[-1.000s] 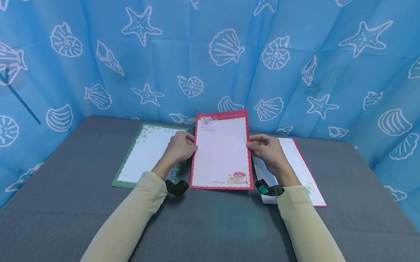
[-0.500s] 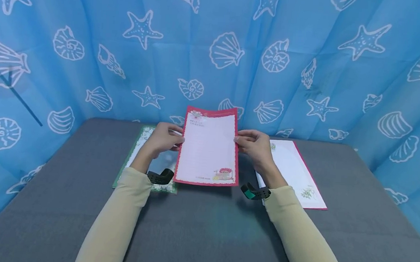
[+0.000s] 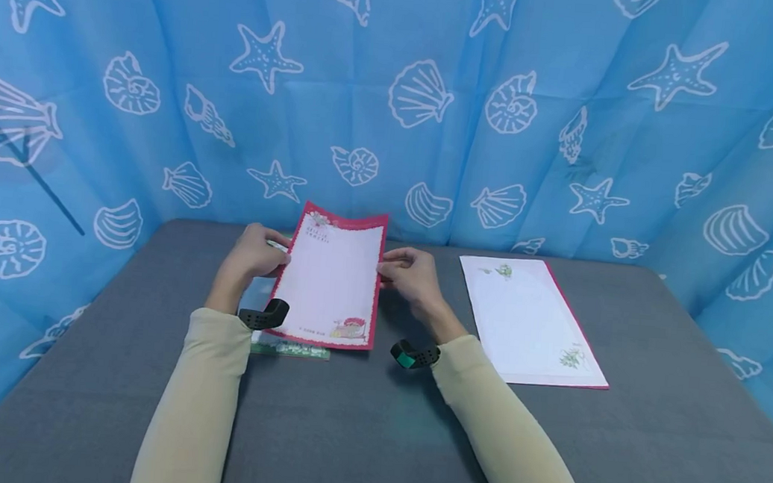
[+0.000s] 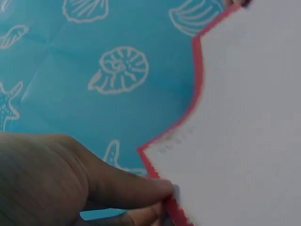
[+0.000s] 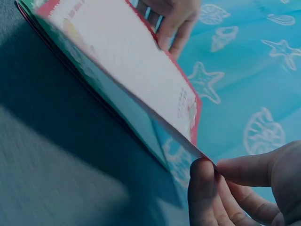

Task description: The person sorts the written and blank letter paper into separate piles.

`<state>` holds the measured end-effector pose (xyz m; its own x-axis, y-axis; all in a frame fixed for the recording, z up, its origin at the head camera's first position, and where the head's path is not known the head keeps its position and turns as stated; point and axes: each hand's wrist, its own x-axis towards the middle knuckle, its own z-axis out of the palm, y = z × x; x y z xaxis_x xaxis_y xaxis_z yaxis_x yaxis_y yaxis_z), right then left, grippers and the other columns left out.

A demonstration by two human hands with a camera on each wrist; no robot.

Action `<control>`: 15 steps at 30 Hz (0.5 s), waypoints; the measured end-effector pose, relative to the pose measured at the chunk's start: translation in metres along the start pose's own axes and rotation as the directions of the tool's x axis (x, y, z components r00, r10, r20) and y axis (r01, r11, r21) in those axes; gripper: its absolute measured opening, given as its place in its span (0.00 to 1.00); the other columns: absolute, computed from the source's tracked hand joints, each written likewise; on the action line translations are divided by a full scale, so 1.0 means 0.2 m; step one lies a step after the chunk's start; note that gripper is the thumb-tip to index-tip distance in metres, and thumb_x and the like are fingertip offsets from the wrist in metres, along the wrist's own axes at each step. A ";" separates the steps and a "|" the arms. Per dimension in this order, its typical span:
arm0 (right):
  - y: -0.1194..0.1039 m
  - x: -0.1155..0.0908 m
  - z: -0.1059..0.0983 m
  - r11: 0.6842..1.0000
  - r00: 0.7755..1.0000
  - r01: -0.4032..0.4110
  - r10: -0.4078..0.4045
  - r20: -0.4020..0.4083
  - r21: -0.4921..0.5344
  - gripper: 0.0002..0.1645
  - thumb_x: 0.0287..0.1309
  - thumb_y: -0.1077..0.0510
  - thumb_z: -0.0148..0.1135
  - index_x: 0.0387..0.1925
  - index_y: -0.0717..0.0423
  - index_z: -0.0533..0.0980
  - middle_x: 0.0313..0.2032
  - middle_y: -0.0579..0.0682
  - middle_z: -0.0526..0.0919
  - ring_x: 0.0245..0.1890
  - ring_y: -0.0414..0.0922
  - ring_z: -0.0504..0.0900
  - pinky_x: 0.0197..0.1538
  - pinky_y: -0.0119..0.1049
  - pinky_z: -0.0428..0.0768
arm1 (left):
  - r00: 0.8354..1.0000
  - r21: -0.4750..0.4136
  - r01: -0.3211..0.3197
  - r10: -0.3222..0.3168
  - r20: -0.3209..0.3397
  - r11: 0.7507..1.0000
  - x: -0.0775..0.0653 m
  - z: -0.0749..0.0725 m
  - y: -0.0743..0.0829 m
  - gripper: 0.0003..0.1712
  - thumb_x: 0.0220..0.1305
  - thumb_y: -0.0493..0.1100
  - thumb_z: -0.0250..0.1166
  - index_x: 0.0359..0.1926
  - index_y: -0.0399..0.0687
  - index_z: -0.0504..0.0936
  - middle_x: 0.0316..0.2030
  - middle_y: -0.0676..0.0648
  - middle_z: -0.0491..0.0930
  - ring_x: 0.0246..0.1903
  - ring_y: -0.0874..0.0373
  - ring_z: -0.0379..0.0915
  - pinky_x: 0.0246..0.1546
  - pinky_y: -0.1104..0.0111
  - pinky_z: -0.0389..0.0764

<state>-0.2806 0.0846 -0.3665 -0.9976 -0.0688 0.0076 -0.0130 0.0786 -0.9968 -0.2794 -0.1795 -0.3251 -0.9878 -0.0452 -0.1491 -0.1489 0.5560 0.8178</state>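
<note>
A red-bordered sheet of letter paper [image 3: 333, 279] with a white middle and a small printed picture low on its right is held up between both hands. My left hand [image 3: 251, 254] pinches its left edge between thumb and fingers, which the left wrist view shows close up. At the right edge my right hand [image 3: 413, 277] pinches it the same way. The sheet bows slightly along its top. Beneath it lies a green-bordered sheet [image 3: 298, 350], mostly covered, and in the right wrist view this green-edged paper [image 5: 89, 70] shows as a thin stack under the raised sheet.
A white sheet with green leaf prints [image 3: 532, 323] and a red edge showing along its right side lies on the grey table [image 3: 372, 442] to the right. A blue curtain [image 3: 370, 83] with shells and starfish hangs behind the table.
Both hands have carried the red-bordered sheet leftward from the middle, over the green-bordered sheet. The white sheet on the right has come fully into view as my right arm moved off it.
</note>
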 end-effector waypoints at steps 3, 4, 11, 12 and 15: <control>0.03 0.01 0.08 0.999 1.000 -0.026 0.027 0.013 -0.038 0.12 0.65 0.70 0.63 0.49 0.70 0.77 0.39 0.62 0.85 0.30 0.44 0.85 0.40 0.42 0.86 | 0.998 0.062 0.053 -0.052 -0.029 0.997 0.01 -0.01 -0.02 0.19 0.66 0.30 0.59 0.57 0.28 0.78 0.62 0.29 0.68 0.32 0.53 0.76 0.41 0.59 0.83; 0.03 0.01 0.10 0.998 0.999 -0.035 0.036 0.014 -0.060 0.12 0.65 0.69 0.63 0.49 0.69 0.77 0.39 0.61 0.85 0.30 0.44 0.85 0.40 0.42 0.86 | 0.997 0.088 0.069 -0.065 -0.041 0.994 0.01 -0.01 -0.02 0.19 0.64 0.30 0.59 0.56 0.28 0.79 0.62 0.30 0.68 0.32 0.52 0.75 0.40 0.59 0.83; 0.03 0.00 0.21 0.971 0.996 -0.085 0.092 0.019 -0.222 0.11 0.64 0.67 0.64 0.48 0.67 0.79 0.36 0.58 0.84 0.31 0.48 0.87 0.37 0.40 0.86 | 0.988 0.293 0.147 -0.126 -0.092 0.945 0.01 -0.04 -0.06 0.17 0.63 0.33 0.60 0.51 0.33 0.83 0.47 0.35 0.77 0.39 0.47 0.71 0.31 0.63 0.75; 0.03 0.00 0.22 0.967 0.995 -0.092 0.099 0.017 -0.238 0.11 0.64 0.67 0.64 0.47 0.67 0.79 0.36 0.57 0.84 0.30 0.48 0.87 0.37 0.40 0.86 | 0.986 0.307 0.158 -0.135 -0.095 0.938 0.00 -0.05 -0.07 0.16 0.64 0.34 0.60 0.50 0.33 0.83 0.46 0.35 0.77 0.39 0.46 0.71 0.32 0.62 0.75; 0.03 0.00 0.23 0.953 0.992 -0.115 0.122 0.010 -0.280 0.11 0.64 0.65 0.65 0.46 0.66 0.80 0.36 0.56 0.84 0.30 0.47 0.86 0.36 0.39 0.86 | 0.979 0.342 0.199 -0.172 -0.109 0.918 0.00 -0.06 -0.08 0.12 0.66 0.37 0.58 0.44 0.33 0.83 0.43 0.35 0.77 0.40 0.43 0.71 0.36 0.57 0.75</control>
<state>-0.2773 0.0385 -0.3757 -0.9910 -0.0681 -0.1152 0.0832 0.3609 -0.9289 -0.2770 -0.1990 -0.3315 -0.9466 -0.2300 -0.2260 -0.3176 0.7855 0.5311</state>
